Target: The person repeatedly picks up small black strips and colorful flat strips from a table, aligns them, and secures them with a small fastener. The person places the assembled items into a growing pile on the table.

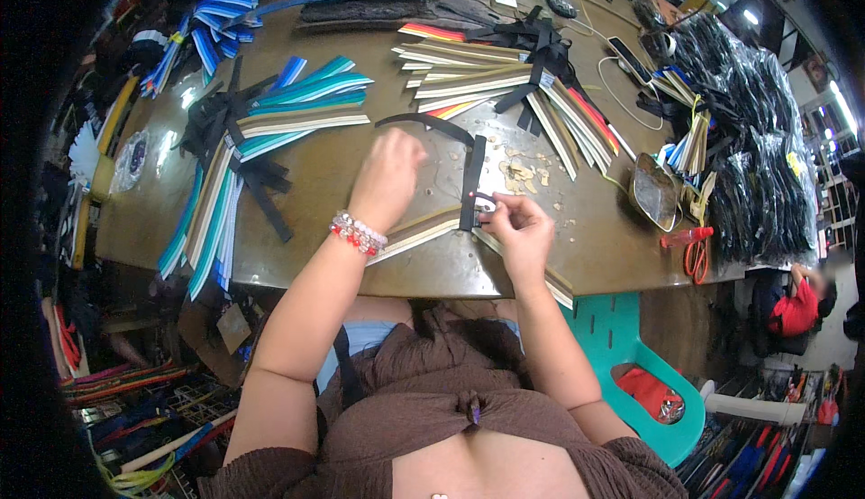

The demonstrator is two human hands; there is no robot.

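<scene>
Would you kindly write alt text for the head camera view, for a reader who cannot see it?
Seen from above, a seated person's right hand pinches a black strap lying across a tan strip on a brown table, while the left hand, above a beaded bracelet, is raised in a loose fist. Bundles of blue, teal and tan strips lie around.

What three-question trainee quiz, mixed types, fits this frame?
1. True or false: the left hand is raised in a fist above the table.
2. The right hand pinches the end of which thing: A the black strap, B the scissors, C the phone?
3. What is on the left wrist?

Key: 1 true. 2 A. 3 A bead bracelet.
</scene>
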